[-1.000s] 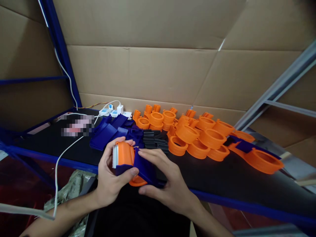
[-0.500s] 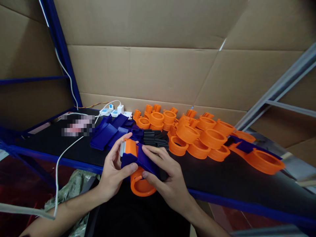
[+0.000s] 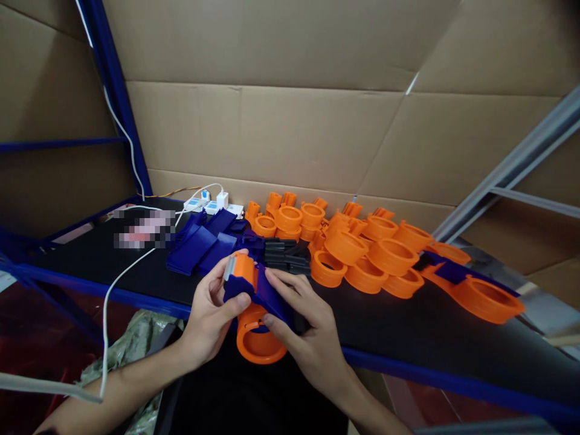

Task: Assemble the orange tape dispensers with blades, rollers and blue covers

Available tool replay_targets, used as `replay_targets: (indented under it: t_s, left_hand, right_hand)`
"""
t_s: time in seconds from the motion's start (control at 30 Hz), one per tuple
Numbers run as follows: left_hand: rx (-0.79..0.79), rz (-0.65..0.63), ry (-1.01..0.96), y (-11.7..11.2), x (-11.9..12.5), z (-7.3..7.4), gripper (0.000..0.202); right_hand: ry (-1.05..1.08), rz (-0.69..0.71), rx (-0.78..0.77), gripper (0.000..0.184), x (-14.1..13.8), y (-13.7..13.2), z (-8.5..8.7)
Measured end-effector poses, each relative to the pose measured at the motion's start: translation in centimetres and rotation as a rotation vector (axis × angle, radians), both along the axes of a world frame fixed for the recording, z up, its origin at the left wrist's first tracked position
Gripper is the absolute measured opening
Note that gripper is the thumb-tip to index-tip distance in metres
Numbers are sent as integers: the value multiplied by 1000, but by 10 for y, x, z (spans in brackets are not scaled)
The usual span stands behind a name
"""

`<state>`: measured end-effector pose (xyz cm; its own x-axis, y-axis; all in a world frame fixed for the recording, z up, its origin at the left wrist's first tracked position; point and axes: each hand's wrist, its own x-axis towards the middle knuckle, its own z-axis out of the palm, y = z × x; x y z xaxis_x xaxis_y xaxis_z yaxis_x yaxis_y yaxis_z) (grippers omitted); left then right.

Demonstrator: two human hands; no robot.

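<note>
Between my hands, above the table's front edge, is an orange and blue tape dispenser (image 3: pixel 244 272) with a pale toothed blade strip at its upper left end. Its orange ring (image 3: pixel 260 345) hangs at the bottom. My left hand (image 3: pixel 212 314) grips the blade end, with the thumb on the blue side piece and the fingers behind. My right hand (image 3: pixel 312 320) is closed on a long blue plastic part (image 3: pixel 274 297) lying against the dispenser, thumb below and fingers on top. Whether this part is fully seated I cannot tell.
Orange dispenser bodies (image 3: pixel 347 248) are piled on the black table (image 3: pixel 362 329). Blue plastic parts (image 3: pixel 194 248) and black handle-like pieces (image 3: pixel 285 254) lie behind my hands. A blue-orange dispenser (image 3: pixel 475 290) rests at right. A power strip (image 3: pixel 212 206) and white cable (image 3: pixel 107 302) are at left.
The dispenser has turned slightly in my hands, and its ring hangs a little lower and shows more of its opening. Both hands keep their hold.
</note>
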<state>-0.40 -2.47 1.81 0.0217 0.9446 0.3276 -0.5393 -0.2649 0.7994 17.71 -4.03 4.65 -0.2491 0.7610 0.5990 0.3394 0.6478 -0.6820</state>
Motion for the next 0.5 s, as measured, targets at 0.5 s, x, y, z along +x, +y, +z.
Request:
replay_targets:
  t_s: [0.5]
  left_hand:
    - [260,9,281,-13,-11,8,77]
  right_hand:
    - [318,134,-271,25,2,-6,4]
